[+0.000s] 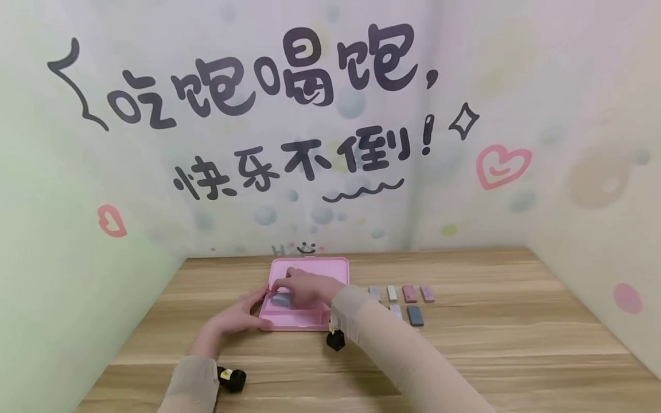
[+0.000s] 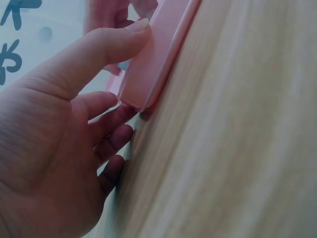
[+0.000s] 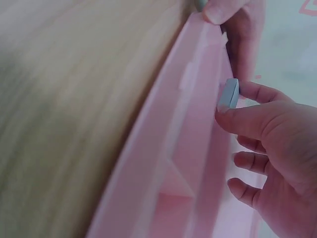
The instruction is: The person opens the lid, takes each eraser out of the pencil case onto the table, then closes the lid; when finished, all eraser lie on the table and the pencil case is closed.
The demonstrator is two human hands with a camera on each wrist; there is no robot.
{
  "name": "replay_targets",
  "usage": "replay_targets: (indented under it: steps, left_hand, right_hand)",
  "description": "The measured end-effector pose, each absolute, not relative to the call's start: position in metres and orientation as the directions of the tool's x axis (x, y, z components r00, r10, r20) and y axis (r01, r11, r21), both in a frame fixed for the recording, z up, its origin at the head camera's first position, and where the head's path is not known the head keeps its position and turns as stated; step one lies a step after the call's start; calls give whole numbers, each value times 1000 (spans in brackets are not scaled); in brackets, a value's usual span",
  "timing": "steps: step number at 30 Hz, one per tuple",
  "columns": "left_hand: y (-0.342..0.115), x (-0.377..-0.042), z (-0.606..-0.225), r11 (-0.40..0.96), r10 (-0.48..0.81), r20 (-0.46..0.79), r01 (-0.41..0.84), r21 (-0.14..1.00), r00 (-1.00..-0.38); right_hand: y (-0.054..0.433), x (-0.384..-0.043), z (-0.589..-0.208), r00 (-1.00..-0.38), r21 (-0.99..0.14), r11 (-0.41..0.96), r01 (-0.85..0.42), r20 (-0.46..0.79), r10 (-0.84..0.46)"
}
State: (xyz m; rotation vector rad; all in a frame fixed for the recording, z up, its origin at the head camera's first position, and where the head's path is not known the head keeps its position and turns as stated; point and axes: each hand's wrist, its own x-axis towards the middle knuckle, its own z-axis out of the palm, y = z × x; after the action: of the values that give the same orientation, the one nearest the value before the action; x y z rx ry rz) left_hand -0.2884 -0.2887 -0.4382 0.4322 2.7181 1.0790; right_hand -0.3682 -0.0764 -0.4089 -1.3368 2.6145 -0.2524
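Note:
A pink plastic box (image 1: 294, 328) lies on the table with its lid (image 1: 341, 265) raised at the back and divided compartments inside. My left hand (image 1: 232, 318) holds the box at its left front corner. In the left wrist view, the thumb (image 2: 119, 44) lies on the front wall and the other fingers bend against the side. My right hand (image 1: 307, 287) is over the left part of the box. Between its thumb and index finger it pinches a small light blue rectangular block (image 3: 229, 94). Its other three fingers are loosely bent. My right hand hides part of the interior.
Right of the box several small blocks lie in two rows, including a white block (image 1: 392, 293), a dark pink block (image 1: 409, 293), a purple block (image 1: 427, 293) and a dark blue block (image 1: 415, 315). My right forearm (image 1: 397, 350) partly covers them. A printed curtain (image 1: 248, 223) hangs behind the wooden table (image 1: 289, 373).

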Motion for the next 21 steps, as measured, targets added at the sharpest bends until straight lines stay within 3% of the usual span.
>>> replay_targets:
  steps: [6, 14, 21]
  left_hand:
    - [-290, -289, -442, 684, 344, -49, 215, 697, -938]
    - [-287, -289, -440, 680, 337, -68, 193, 707, -939]
    - [-287, -287, -436, 694, 333, -64, 199, 692, -941]
  right_hand:
    - [-70, -370, -397, -511, -280, 511, -812, -81, -856]
    - [-52, -368, -387, -513, -406, 501, -764, -88, -854]
    - [-45, -369, -387, -513, -424, 494, -759, -78, -855]
